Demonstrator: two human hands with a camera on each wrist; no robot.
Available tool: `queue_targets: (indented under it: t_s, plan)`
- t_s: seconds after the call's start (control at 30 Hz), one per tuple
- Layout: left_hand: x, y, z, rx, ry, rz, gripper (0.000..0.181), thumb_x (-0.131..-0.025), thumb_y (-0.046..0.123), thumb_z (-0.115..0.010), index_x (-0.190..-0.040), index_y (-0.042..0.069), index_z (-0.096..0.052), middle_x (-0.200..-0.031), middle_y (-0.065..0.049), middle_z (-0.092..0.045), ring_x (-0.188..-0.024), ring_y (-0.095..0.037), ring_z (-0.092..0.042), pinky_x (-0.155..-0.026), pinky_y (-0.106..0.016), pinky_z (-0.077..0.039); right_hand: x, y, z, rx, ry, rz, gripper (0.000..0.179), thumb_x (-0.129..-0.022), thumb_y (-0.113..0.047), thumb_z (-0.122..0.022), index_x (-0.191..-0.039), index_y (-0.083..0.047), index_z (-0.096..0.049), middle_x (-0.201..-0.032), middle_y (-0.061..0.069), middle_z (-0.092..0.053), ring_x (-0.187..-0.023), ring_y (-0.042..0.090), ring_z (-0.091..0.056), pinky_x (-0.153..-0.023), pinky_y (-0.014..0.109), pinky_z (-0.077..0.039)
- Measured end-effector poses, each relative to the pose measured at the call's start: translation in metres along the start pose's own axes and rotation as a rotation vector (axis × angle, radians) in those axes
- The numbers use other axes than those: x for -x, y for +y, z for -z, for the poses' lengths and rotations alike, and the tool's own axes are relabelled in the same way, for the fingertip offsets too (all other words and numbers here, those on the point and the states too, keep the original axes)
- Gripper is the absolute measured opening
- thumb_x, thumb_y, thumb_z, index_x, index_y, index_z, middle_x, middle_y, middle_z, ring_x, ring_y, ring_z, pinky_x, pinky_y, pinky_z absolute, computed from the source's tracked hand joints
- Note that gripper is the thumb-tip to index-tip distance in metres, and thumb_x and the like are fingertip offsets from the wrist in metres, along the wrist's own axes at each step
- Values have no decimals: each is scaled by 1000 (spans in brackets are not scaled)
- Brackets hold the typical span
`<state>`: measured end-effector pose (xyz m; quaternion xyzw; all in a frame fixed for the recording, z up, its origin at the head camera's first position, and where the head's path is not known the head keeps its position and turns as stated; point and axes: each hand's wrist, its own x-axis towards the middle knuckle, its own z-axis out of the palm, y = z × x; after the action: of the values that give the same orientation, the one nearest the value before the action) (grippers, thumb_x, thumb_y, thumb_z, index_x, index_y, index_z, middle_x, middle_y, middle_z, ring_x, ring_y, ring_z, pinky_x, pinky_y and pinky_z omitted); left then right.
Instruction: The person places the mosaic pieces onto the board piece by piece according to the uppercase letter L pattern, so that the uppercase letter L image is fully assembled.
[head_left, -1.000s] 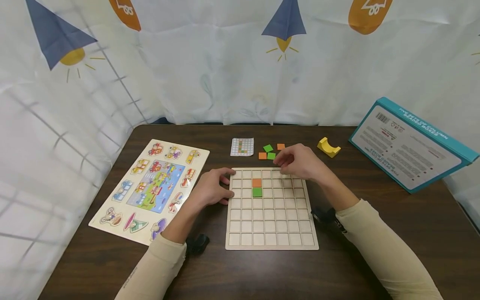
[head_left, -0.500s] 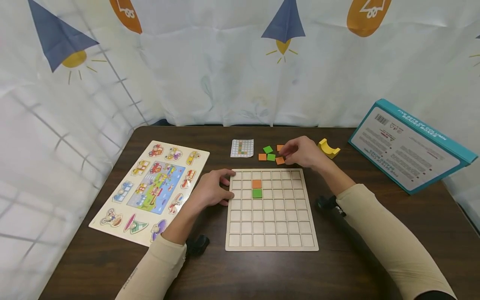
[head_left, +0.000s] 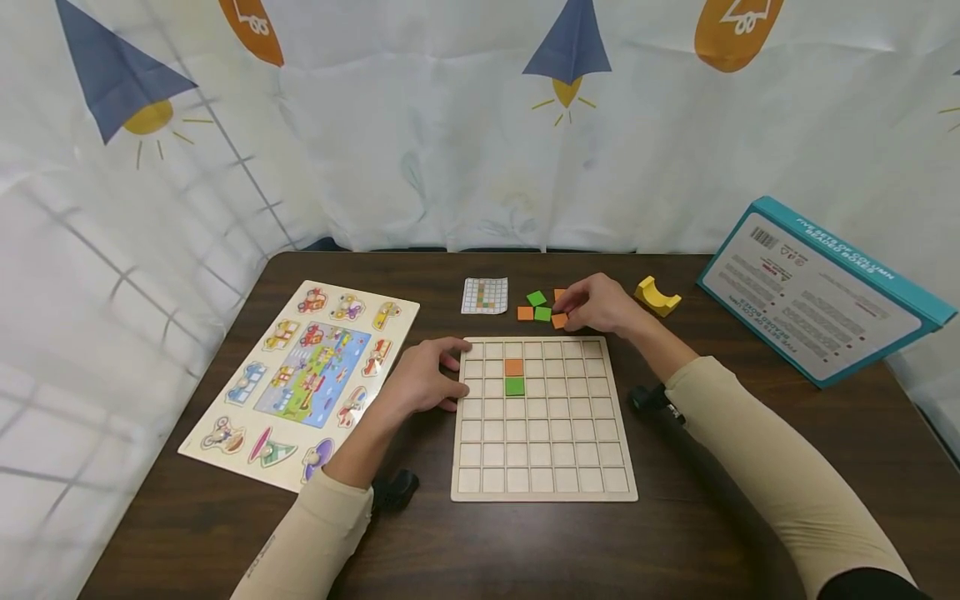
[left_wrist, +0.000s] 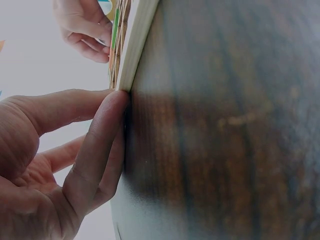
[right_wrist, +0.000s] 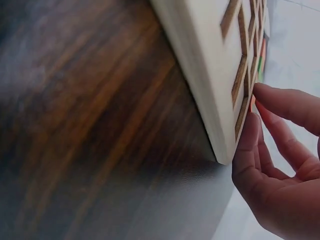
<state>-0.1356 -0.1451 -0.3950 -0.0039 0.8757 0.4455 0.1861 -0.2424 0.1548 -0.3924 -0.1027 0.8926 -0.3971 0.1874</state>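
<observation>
In the head view, my left hand (head_left: 420,375) rests at the left edge of a pale wooden grid board (head_left: 543,502), thumb and fingertips against its side. The left wrist view shows those fingertips (left_wrist: 117,100) right at the board's edge. One orange tile (head_left: 513,367) and one green tile (head_left: 514,386) sit in neighbouring squares of one column. Past the board's far edge, my right hand (head_left: 600,304) pinches a loose orange tile (head_left: 559,321) on the table. In the right wrist view, a bit of orange shows between thumb and finger.
Beside that tile lie more loose orange and green tiles (head_left: 542,314). A small pattern card (head_left: 471,297) is left of them. A yellow curved block (head_left: 657,297) lies to the right, near a teal box (head_left: 817,292). A picture puzzle board (head_left: 225,387) lies at the left.
My right hand has moved off the board's far edge to the loose tiles, then slightly left, its fingertips closing in on the orange tile. My left hand stays at the board.
</observation>
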Motion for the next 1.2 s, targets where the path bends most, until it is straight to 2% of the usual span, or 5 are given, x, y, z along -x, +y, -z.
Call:
queue_targets:
  t_s: [0.23, 0.77, 1.2]
  plan:
    - [0, 0, 0, 3, -1, 6, 66, -82, -5, -82, -143, 13, -62, -115, -19, -62, -58, -20, -72, -56, -34, -67, -1, 1, -3, 35, 1, 12, 30, -81, 1, -81, -111, -5, -79, -102, 11, -67, -93, 25, -58, -75, 31, -53]
    - [2, 1, 0, 10, 2, 4, 66, -82, -5, -82, -142, 13, -63, -115, -19, -62, -59, -20, -72, -56, -34, -67, 2, -3, -6, 107, 13, 5, 24, -87, -3, -78, -111, -6, -80, -103, 10, -70, -94, 25, -60, -72, 30, -53]
    - [1, 1, 1, -7, 2, 9, 66, -82, -4, -82, -143, 13, -62, -115, -18, -63, -58, -19, -72, -56, -33, -67, 4, -11, -7, 123, 45, -45, 25, -87, 0, -76, -110, -5, -80, -111, 14, -71, -103, 29, -60, -84, 38, -57]
